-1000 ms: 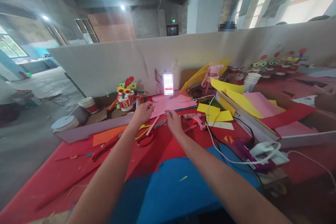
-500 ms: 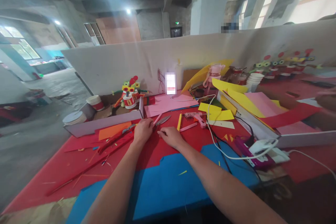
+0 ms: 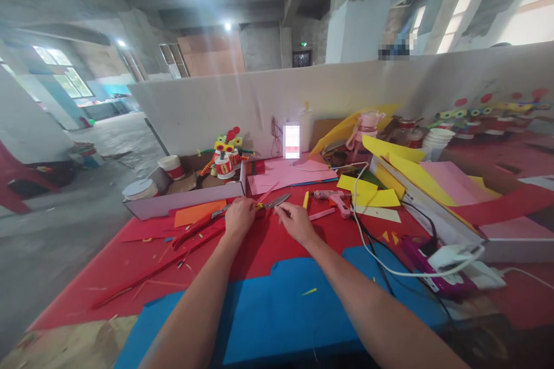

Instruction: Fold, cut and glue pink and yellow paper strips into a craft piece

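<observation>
My left hand has its fingers curled in, low over the red tabletop. Whatever sits in its fingers is hidden. A thin pink paper strip slants up just past those fingertips, and a small yellow bit shows beside them. Metal scissors lie between my hands, blades pointing right and away; their handle end is near my left fingers. My right hand has thumb and forefinger together close to the blades. Anything in that pinch is too small to make out.
A pink glue gun and its cables lie right, near a purple power strip. Trays hold paper cups and a cup figure. Yellow sheets, a pink sheet, red strips and blue sheet lie around.
The whole view has shifted, so things sit farther right. Against the table, my left hand has drawn slightly left, and a yellow bit now shows beside its fingers. My right hand stays near the scissors.
</observation>
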A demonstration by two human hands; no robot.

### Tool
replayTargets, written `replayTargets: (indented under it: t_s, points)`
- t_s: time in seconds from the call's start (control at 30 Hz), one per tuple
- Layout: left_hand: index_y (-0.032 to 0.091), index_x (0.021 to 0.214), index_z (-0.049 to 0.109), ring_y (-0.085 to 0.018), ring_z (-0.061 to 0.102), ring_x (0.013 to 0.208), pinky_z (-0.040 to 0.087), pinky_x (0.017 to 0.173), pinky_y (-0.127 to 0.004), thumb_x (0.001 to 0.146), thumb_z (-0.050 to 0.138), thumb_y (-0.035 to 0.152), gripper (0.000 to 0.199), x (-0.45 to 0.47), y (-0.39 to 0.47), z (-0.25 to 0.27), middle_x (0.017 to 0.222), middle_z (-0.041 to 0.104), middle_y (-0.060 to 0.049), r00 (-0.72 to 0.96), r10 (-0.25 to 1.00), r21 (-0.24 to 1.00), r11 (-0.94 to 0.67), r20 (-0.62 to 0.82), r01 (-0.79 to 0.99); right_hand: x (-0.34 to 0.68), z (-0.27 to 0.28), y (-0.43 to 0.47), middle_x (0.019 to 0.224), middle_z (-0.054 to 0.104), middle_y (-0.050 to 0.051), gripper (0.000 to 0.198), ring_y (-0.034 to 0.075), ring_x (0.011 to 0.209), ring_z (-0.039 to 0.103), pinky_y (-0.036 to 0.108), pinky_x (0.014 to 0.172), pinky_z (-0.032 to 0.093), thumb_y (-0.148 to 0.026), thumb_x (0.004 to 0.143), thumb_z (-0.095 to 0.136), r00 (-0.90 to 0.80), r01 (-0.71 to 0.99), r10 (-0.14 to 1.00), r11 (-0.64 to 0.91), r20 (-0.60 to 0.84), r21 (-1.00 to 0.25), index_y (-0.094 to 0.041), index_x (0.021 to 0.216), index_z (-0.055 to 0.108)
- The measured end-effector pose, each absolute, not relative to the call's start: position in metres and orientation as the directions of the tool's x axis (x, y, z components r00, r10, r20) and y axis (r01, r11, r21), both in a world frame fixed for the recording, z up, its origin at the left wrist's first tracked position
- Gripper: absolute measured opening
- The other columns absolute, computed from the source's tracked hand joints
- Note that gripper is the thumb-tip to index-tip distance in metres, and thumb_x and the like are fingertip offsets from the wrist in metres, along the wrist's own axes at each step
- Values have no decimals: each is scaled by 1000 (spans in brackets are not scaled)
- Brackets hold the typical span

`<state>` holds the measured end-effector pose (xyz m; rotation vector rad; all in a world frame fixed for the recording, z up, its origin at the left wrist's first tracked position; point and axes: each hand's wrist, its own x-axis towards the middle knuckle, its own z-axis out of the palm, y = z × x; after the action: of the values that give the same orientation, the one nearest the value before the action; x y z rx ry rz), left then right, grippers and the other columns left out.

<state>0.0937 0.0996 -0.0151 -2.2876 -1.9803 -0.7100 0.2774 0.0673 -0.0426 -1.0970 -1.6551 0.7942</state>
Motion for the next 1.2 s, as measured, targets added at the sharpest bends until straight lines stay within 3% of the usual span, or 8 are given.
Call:
replayTargets:
  t_s: [0.13,0.23,0.47,0.7,1.0,1.07,1.13,1.2]
  points:
    - [18,79,72,-16,59,63,41,59,-24,82,55,34,23,98,98,-15,67,68,-3,72,947,737,-290,313,611,277,-45,80,62,57,-3,40,11,45,47,24,47,40,-58,77,59,-49,-170,986,150,160,-974,-19,85,63]
    - [15,72,70,-11,50,49,37,50,-22,76,62,38,24,109,90,-13,53,58,1,238,962,930,-207,136,303,280,-42,85,59,56,-5,47,10,49,50,24,53,45,-57,63,72,-42,-367,988,123,148,-922,-19,91,66]
    - [13,72,66,-9,47,43,34,44,-21,79,58,59,47,127,75,-10,52,60,-2,393,919,971,-81,-15,226,287,-35,83,55,55,-4,37,10,50,49,25,54,42,-53,63,74,-49,-349,984,141,169,-926,-17,71,69]
    - [15,59,58,-8,42,45,27,47,-21,79,61,56,45,127,78,-8,49,56,1,447,892,916,-233,68,326,287,-32,81,50,53,-4,36,9,47,47,24,52,38,-51,63,74,-1,-304,985,165,174,-938,-17,62,64]
    - [16,67,63,-7,40,41,26,43,-20,78,62,53,38,114,79,0,47,57,1,511,859,913,-187,-27,362,312,-26,91,54,57,-2,40,12,50,52,25,54,43,-58,73,64,165,-134,956,264,241,-955,-19,64,61]
    - [16,66,61,-7,39,40,24,42,-20,77,62,52,37,114,81,-2,47,57,1,440,898,922,-178,9,344,331,-21,91,67,65,3,42,14,56,58,26,56,46,-59,83,52,237,35,932,272,273,-962,-19,76,63]
    - [16,66,59,-7,38,39,23,41,-20,77,61,51,36,114,83,-6,48,57,1,328,943,939,-158,52,305,350,-17,88,74,69,6,42,16,63,62,25,60,46,-51,93,40,251,353,929,175,273,-919,-18,84,63]
    - [17,66,58,-7,40,38,24,40,-20,76,61,50,35,114,85,-9,48,56,1,236,968,954,-143,80,263,359,-17,81,79,70,9,37,17,74,65,25,66,44,-44,95,43,193,674,959,25,208,-739,-17,80,63]
